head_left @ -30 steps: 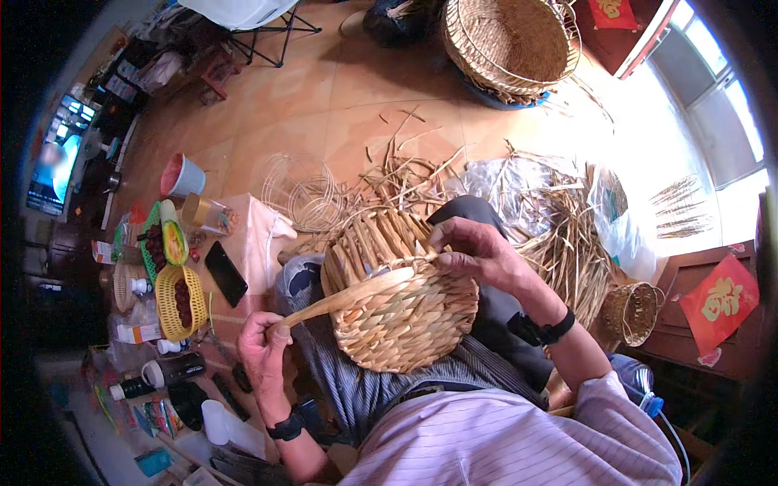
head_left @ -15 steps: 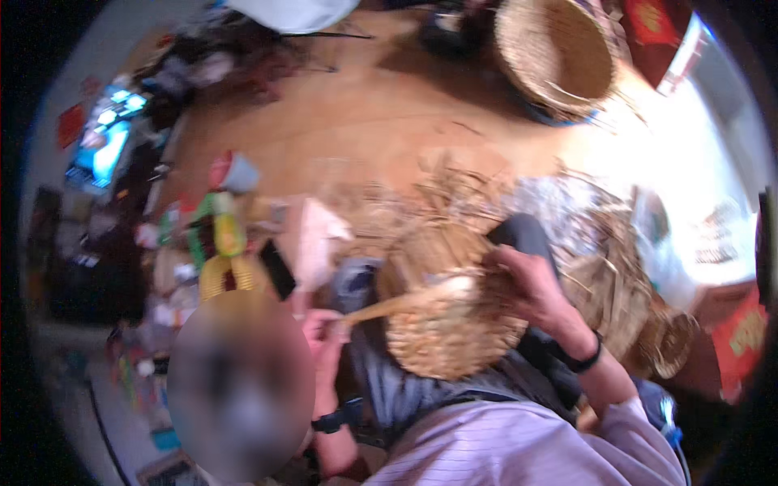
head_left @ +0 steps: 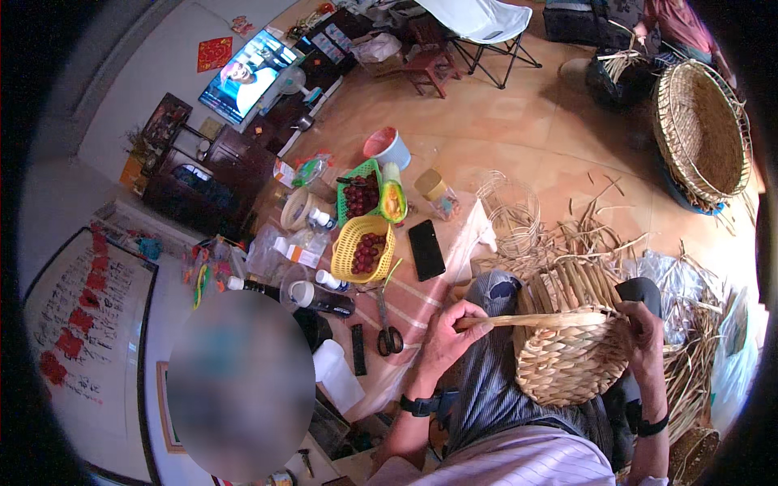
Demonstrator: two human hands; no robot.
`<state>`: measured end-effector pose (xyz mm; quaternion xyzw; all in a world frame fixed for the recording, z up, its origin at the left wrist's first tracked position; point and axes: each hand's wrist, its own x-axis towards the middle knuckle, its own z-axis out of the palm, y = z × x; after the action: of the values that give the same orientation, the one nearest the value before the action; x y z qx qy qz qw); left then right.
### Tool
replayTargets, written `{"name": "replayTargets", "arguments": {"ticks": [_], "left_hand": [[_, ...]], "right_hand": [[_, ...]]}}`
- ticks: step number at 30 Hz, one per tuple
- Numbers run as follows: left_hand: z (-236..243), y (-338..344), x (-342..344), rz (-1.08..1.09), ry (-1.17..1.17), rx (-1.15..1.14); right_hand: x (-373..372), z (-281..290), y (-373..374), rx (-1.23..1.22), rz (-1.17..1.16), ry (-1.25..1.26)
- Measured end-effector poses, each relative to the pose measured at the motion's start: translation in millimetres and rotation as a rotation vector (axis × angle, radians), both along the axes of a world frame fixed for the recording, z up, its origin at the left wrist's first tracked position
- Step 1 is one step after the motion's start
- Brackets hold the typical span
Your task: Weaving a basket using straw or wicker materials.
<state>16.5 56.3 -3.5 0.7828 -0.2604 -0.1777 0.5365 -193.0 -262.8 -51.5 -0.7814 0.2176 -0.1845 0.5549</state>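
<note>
A half-woven basket (head_left: 571, 360) of braided dried plant strips rests on my lap, its unwoven upright strips pointing away from me. My left hand (head_left: 450, 338) pinches the end of a flat tan strip (head_left: 545, 320) between thumb and fingers. The strip runs nearly level from there across the basket to its right side. At that right side, my right hand (head_left: 644, 330) is closed on the basket's edge; its fingertips are partly hidden. Dark bands circle both my wrists.
Left of me, a cloth-covered table holds scissors (head_left: 387, 322), a black phone (head_left: 427, 250), a yellow basket (head_left: 339, 261) of grapes and several bottles. Loose dried strips (head_left: 689, 381) litter the floor at right. Beyond stand a large woven basket (head_left: 671, 134) and another person (head_left: 685, 28).
The view has swung left and sharpened, so my hands and the basket appear farther right. My left hand still pinches the strip, and my right hand stays at the basket's right side.
</note>
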Motion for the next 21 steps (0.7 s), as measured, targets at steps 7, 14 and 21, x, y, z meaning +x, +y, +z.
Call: {"name": "replayTargets", "arguments": {"ticks": [7, 14, 21], "left_hand": [[0.2, 3.4, -4.3, 0.012, -0.010, -0.015], [56.3, 9.8, -12.3, 0.148, -0.281, 0.257], [130.6, -39.2, -60.3, -0.540, -0.838, -0.001]], "right_hand": [[8.6, -2.0, 9.3, -0.368, -0.080, -0.032], [5.4, 53.7, -25.2, -0.131, -0.078, 0.068], [37.4, 73.4, 61.3, 0.177, 0.666, -0.268]]}}
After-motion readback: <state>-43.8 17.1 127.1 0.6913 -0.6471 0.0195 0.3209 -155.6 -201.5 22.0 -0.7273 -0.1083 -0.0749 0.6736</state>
